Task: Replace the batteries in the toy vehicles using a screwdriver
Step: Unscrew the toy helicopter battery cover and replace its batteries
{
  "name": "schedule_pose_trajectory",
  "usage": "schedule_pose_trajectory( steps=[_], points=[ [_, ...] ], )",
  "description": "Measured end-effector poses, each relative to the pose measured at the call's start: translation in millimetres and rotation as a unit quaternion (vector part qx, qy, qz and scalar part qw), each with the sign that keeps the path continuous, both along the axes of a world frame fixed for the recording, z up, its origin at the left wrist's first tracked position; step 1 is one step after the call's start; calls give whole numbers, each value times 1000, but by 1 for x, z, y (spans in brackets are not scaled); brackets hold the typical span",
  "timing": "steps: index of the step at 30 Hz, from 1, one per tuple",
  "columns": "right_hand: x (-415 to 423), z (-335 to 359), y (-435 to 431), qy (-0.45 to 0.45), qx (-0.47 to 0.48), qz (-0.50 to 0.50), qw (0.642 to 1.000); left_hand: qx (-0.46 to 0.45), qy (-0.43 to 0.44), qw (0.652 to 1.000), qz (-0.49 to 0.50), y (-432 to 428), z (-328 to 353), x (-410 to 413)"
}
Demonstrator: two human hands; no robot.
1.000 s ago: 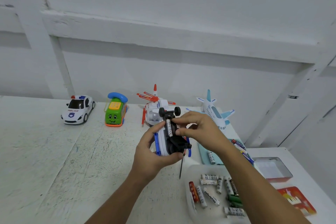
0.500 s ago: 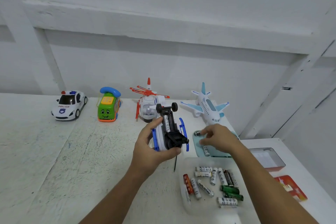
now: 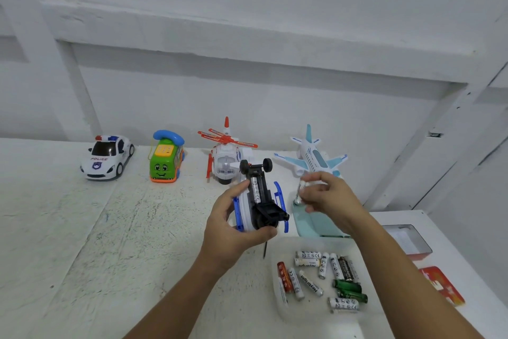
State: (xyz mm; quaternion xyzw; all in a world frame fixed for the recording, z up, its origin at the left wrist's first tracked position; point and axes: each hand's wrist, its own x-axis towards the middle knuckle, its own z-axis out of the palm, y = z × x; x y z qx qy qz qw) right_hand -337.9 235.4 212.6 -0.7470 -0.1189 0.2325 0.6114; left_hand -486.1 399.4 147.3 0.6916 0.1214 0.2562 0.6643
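Observation:
My left hand [image 3: 233,226] grips an upturned blue and white toy helicopter [image 3: 259,201] above the table, black underside and wheels facing me. One silver battery [image 3: 255,189] lies in its open compartment. A thin dark screwdriver shaft [image 3: 264,250] pokes down below that hand. My right hand [image 3: 327,198] is raised just right of the toy, fingers pinched on a white battery [image 3: 302,186] over a pale green tray [image 3: 316,224].
A clear tub [image 3: 280,303] of several loose batteries sits at the front right. Along the wall stand a police car [image 3: 105,157], a green phone bus [image 3: 166,158], a red and white helicopter [image 3: 226,161] and a toy plane [image 3: 313,158]. A tin [image 3: 412,241] and red lid [image 3: 442,285] lie right.
My right hand left the toy's battery compartment, dipped to the pale green tray, and has now lifted a battery from it. The left hand kept holding the toy.

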Motion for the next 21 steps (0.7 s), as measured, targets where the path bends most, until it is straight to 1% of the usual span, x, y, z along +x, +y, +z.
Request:
schedule_pose_trajectory(
  steps=[1, 3, 5, 7, 9, 11, 15, 21],
  points=[
    [-4, 8, 4, 18, 50, -9, 999, -2, 1, 1000, 1, 0, 0, 0],
    [-11, 23, 13, 36, 119, -13, 992, -5, 2, 1000, 1, -1, 0, -1],
    [-19, 36, 21, 33, 156, -7, 987, -5, 2, 1000, 1, -1, 2, -1],
    [-29, 46, 28, 3, 164, 5, 986, -2, -1, 1000, 0, -2, 4, -2],
    [-37, 52, 35, -65, 128, 22, 989, 6, -1, 1000, 0, -3, 5, -2],
    [-45, 52, 43, -147, 64, 34, 987, 6, -1, 1000, -2, -3, 6, -3],
    [-52, 43, 52, -258, -31, 56, 964, 6, -10, 1000, -3, -4, 8, -3],
    [-51, 34, 53, -307, -79, 99, 943, 19, -5, 1000, 2, -4, 9, -2]
  ],
)
